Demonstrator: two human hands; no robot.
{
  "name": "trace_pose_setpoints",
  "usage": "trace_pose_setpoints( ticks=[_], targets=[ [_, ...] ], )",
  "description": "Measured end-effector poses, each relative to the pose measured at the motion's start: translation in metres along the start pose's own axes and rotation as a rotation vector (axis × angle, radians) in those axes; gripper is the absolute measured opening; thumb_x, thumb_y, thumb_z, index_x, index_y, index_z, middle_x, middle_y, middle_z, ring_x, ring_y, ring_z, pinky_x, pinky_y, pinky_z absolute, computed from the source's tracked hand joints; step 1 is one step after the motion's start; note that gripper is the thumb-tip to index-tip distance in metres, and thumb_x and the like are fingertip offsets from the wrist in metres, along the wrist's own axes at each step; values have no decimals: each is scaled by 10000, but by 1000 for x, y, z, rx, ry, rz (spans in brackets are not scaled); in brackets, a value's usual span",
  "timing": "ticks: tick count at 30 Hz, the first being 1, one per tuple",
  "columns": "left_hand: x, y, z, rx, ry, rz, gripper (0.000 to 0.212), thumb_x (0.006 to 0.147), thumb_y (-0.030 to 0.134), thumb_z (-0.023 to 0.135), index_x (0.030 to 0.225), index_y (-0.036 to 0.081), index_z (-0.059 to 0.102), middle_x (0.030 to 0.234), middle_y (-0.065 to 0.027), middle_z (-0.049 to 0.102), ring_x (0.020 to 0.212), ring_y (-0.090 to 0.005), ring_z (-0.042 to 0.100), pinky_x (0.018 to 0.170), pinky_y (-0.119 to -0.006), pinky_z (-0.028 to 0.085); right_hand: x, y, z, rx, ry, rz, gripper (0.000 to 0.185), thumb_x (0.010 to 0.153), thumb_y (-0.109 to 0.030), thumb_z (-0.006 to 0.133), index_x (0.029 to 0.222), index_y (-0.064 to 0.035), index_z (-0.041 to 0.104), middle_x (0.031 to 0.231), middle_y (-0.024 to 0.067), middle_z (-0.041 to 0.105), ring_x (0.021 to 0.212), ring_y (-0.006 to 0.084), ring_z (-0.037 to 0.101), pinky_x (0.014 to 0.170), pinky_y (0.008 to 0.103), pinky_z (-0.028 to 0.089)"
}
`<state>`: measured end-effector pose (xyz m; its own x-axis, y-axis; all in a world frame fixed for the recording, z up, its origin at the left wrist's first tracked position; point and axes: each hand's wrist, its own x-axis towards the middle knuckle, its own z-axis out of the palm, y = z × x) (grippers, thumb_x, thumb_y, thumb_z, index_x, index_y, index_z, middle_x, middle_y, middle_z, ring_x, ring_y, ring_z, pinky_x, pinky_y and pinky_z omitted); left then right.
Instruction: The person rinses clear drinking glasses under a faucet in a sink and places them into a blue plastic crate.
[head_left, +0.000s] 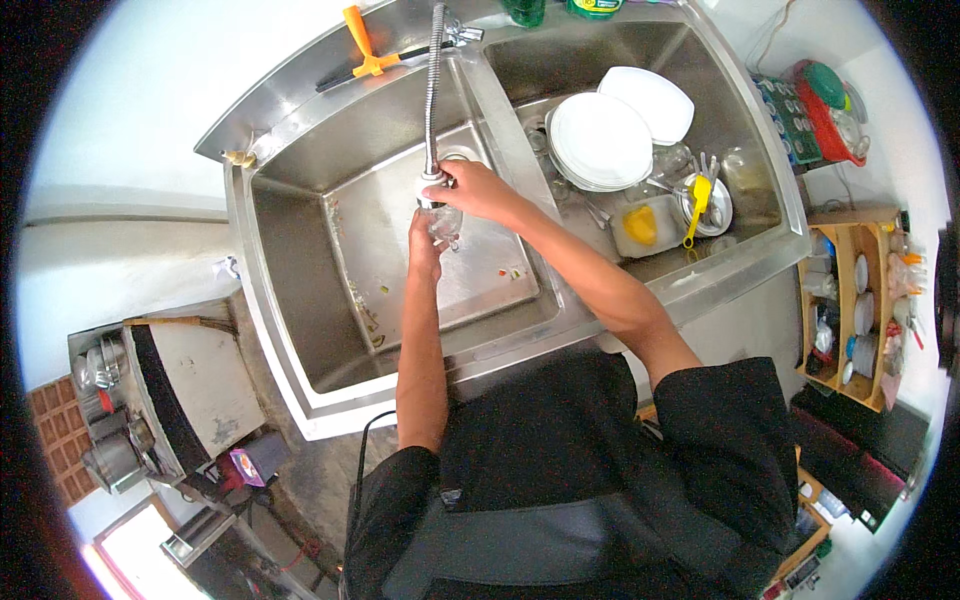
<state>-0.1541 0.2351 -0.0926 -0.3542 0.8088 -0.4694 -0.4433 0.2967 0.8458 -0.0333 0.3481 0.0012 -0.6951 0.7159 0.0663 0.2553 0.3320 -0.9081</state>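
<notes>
My left hand (427, 241) grips a clear glass (444, 222) over the left basin (480, 277) of a stainless steel double sink. Just above the glass, the fingers of my right hand (472, 187) close on the faucet's spray head (429, 186), at the end of a flexible metal hose (433, 97). The spray head points down at the glass. Part of the glass is hidden behind the fingers. Small food scraps (510, 274) lie on the basin floor.
In the right basin are stacked white plates (600, 139), a square white plate (652, 101), a container with a yellow sponge (640, 225), and a bowl with cutlery and a yellow-handled utensil (699, 202). An orange-handled squeegee (367, 52) lies on the back ledge. A wooden shelf (847, 300) stands right.
</notes>
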Motion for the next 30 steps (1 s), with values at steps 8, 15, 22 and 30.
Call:
trace_pose_setpoints(
  ticks=[8,15,22,30],
  targets=[
    [-7,0,-1,-39,77,-106,432,773,350,470,1150,138,458,1100,-82,491,962,-212,497,787,-409,425,-5,4,0,-35,-70,13,481,783,-312,650,1128,6,542,896,158,617,810,261,605,744,333,458],
    [-12,-5,-7,-65,161,-94,473,799,380,481,1184,109,439,1100,-118,504,939,-262,531,754,-434,487,-41,4,-8,4,37,137,603,791,-285,651,1279,-28,410,1012,132,598,809,230,601,739,321,465],
    [-9,-2,11,-171,94,-135,560,743,414,505,1207,109,433,1150,-132,490,1008,-270,486,856,-428,404,-71,7,-14,108,-112,218,395,804,-290,636,1056,6,569,903,153,635,787,235,616,696,336,472],
    [-4,-5,18,-277,29,-144,441,805,341,471,1179,107,451,1118,-102,533,1006,-251,539,845,-425,454,-72,20,4,-72,-225,291,414,808,-364,593,1020,-8,586,829,164,656,800,267,643,724,362,486]
  ],
)
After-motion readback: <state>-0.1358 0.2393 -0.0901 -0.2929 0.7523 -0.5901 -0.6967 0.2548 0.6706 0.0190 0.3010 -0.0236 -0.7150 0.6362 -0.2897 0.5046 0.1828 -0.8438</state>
